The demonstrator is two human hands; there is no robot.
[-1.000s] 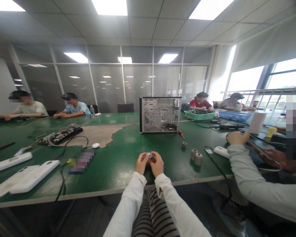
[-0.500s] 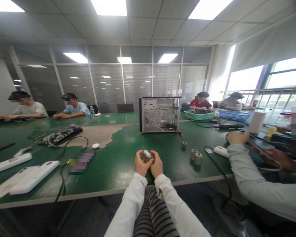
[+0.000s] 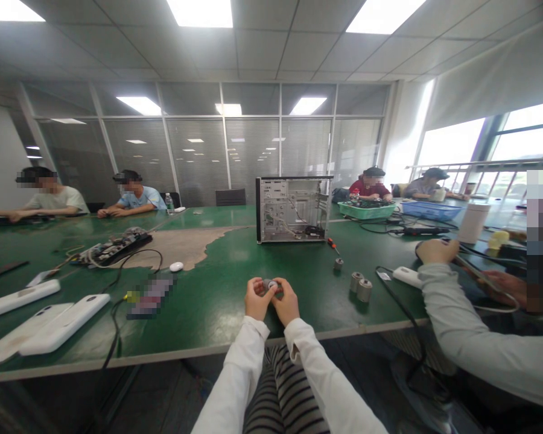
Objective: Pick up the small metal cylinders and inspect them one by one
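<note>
Both my left hand (image 3: 257, 299) and my right hand (image 3: 286, 301) are closed around a small metal cylinder (image 3: 272, 286) just above the table near its front edge. One end of the cylinder faces me, and my fingers cover much of its sides. To the right, two similar metal cylinders (image 3: 364, 290) stand side by side on the green table (image 3: 226, 307), with a smaller one (image 3: 338, 264) behind them. A screwdriver (image 3: 332, 245) with a red and black handle lies beside an open computer case (image 3: 294, 211).
At the left lie white devices (image 3: 67, 325), a phone (image 3: 151, 298), cables and a power strip (image 3: 117, 246). A neighbour's sleeved arm (image 3: 461, 319) reaches in from the right. Green (image 3: 366, 211) and blue (image 3: 432, 210) baskets stand further back, near other people.
The cylinder has turned between my hands, from its side showing to one end facing me. My left hand has shifted slightly left.
</note>
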